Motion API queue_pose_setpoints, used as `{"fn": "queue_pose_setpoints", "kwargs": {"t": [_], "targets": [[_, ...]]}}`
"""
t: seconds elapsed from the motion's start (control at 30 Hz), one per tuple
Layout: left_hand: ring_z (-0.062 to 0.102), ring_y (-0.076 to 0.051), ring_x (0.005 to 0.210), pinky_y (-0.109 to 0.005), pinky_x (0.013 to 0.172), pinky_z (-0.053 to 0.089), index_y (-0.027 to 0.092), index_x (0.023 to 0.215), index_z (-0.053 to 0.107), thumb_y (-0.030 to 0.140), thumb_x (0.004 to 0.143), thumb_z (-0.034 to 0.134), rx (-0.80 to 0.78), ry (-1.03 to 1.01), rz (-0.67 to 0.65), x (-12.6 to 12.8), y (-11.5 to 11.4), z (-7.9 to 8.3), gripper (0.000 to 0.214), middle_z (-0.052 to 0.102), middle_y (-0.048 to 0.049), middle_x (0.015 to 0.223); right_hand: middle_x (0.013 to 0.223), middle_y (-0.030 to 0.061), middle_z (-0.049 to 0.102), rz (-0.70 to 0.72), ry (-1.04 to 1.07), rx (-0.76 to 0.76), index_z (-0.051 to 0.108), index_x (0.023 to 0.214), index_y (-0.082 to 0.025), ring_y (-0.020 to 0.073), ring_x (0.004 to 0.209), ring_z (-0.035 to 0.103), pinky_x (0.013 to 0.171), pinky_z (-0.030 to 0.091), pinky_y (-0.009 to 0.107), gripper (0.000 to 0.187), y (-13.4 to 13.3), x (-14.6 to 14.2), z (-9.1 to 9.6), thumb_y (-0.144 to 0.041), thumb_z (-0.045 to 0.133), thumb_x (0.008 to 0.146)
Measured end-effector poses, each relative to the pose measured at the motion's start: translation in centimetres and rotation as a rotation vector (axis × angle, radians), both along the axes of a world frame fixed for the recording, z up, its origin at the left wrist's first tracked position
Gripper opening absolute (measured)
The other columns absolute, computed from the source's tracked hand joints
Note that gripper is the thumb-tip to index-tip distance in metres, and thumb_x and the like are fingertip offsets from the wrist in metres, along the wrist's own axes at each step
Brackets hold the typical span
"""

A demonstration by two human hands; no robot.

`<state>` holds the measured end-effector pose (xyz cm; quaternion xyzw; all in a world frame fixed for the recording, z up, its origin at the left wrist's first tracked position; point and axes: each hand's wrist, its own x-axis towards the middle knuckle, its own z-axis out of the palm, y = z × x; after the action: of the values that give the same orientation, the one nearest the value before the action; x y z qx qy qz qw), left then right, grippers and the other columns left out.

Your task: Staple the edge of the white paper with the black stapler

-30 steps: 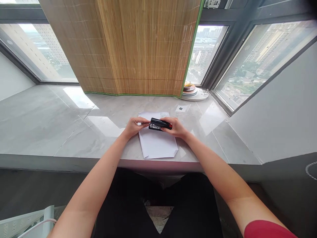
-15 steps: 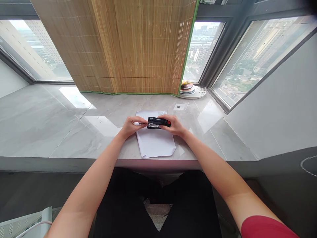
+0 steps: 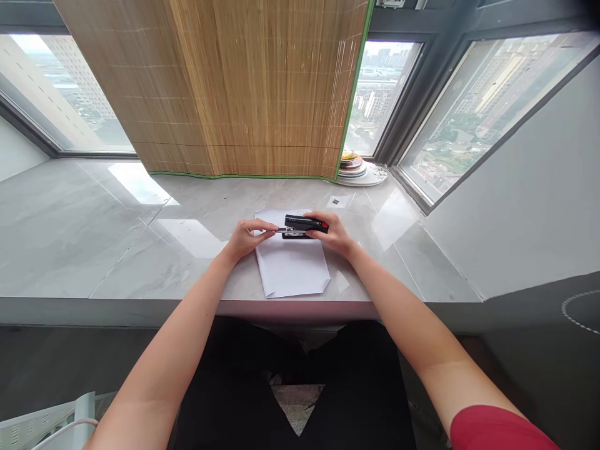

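Observation:
My right hand is closed around the rear of a black stapler with a red patch at its back end. The stapler's front points left, and its jaw is parted, showing metal inside. At that front, the fingertips of my left hand pinch a thin metal strip that sticks out of the stapler. Whether the strip is still joined inside cannot be seen. Both hands are over white paper sheets on the grey stone ledge.
Behind the paper lies a small clear packet with dark bits on it. Stacked plates stand by the window corner. A bamboo blind hangs down to the back of the ledge. The ledge's front edge is near my legs.
My right hand has shifted slightly right with the stapler, away from my left hand. More of the metal strip now shows between the left fingertips and the stapler.

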<state>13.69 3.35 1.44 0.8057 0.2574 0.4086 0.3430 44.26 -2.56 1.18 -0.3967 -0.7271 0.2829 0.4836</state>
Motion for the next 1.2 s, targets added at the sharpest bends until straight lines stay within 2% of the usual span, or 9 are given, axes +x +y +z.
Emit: {"fn": "queue_pose_setpoints", "kwargs": {"t": [0.17,0.3,0.4,0.53,0.63,0.77,0.87,1.07,1.2], "targets": [[0.081,-0.03,0.11,-0.048,0.106,0.059,0.027,0.113,0.088,0.052,0.093,0.085,-0.025,-0.024,-0.031,-0.1,-0.1,-0.2,0.032,0.087,-0.009,0.111,0.111,0.0062,0.081,0.004,0.11,-0.097,0.08,0.116,-0.02,0.0286,0.105,0.075,0.095,0.059,0.041,0.042,0.1,1.0,0.2,-0.039,0.087,0.079],[0.08,-0.029,0.106,-0.046,0.102,0.055,0.027,0.135,0.076,0.058,0.076,0.099,0.005,-0.041,-0.048,0.3,0.2,-0.6,0.07,0.086,-0.009,0.109,0.115,0.0085,0.079,0.204,0.041,-0.073,0.078,0.122,-0.02,0.0266,0.105,0.074,0.094,0.059,0.038,0.042,-0.5,-0.5,0.9,-0.043,0.085,0.087],[0.077,-0.025,0.097,-0.04,0.089,0.053,0.024,0.124,0.073,0.064,0.072,0.099,0.055,-0.015,-0.085,0.5,0.4,-0.9,0.071,0.084,-0.0097,0.109,0.117,0.0097,0.078,0.3,-0.044,0.018,0.075,0.127,-0.02,0.0249,0.104,0.073,0.095,0.058,0.038,0.041,-1.2,-2.1,1.0,-0.045,0.081,0.094],[0.072,-0.022,0.089,-0.038,0.083,0.051,0.024,0.112,0.073,0.07,0.073,0.096,0.11,0.092,-0.084,0.5,0.6,-0.8,0.064,0.08,-0.0071,0.103,0.113,0.0085,0.079,0.317,-0.085,0.04,0.076,0.126,-0.021,0.0238,0.099,0.073,0.091,0.059,0.038,0.04,-1.2,-2.5,0.6,-0.045,0.082,0.094],[0.069,-0.025,0.095,-0.04,0.088,0.054,0.025,0.102,0.072,0.07,0.077,0.093,0.129,0.125,-0.001,0.4,0.3,-0.6,0.056,0.077,-0.0069,0.102,0.107,0.0077,0.08,0.18,0.018,-0.041,0.081,0.117,-0.021,0.0261,0.097,0.075,0.088,0.061,0.04,0.044,-0.2,-0.4,0.4,-0.049,0.091,0.084],[0.066,-0.027,0.11,-0.046,0.106,0.051,0.024,0.1,0.069,0.045,0.099,0.078,0.206,0.194,0.248,0.9,0.3,0.1,0.022,0.075,-0.008,0.108,0.111,0.0066,0.082,-0.276,0.342,-0.053,0.08,0.122,-0.023,0.029,0.103,0.076,0.097,0.063,0.047,0.057,1.8,4.4,-0.2,-0.054,0.094,0.077],[0.064,-0.03,0.121,-0.05,0.115,0.046,0.024,0.111,0.072,0.031,0.103,0.068,0.193,0.397,0.353,2.7,1.4,0.7,0.011,0.074,-0.01,0.124,0.112,0.0072,0.082,-0.5,0.394,-0.043,0.08,0.121,-0.021,0.029,0.103,0.076,0.102,0.061,0.049,0.057,3.1,7.3,-1.0,-0.051,0.093,0.073],[0.057,-0.036,0.139,-0.054,0.119,0.042,0.023,0.129,0.073,0.024,0.105,0.059,0.122,0.689,0.323,7.8,5.7,0.3,0.028,0.069,-0.0142,0.147,0.105,0.0064,0.083,-0.573,0.115,-0.109,0.082,0.113,-0.021,0.0287,0.101,0.076,0.099,0.06,0.046,0.05,3.7,8.9,-2.3,-0.045,0.089,0.07],[0.061,-0.038,0.128,-0.055,0.111,0.045,0.021,0.113,0.073,0.023,0.101,0.063,0.102,0.61,0.341,8.3,7.9,-1.7,0.016,0.074,-0.0176,0.134,0.11,0.008,0.084,-0.501,-0.034,-0.184,0.083,0.115,-0.021,0.0299,0.105,0.076,0.1,0.059,0.048,0.048,3.4,9.4,-2.2,-0.039,0.088,0.071]]}}
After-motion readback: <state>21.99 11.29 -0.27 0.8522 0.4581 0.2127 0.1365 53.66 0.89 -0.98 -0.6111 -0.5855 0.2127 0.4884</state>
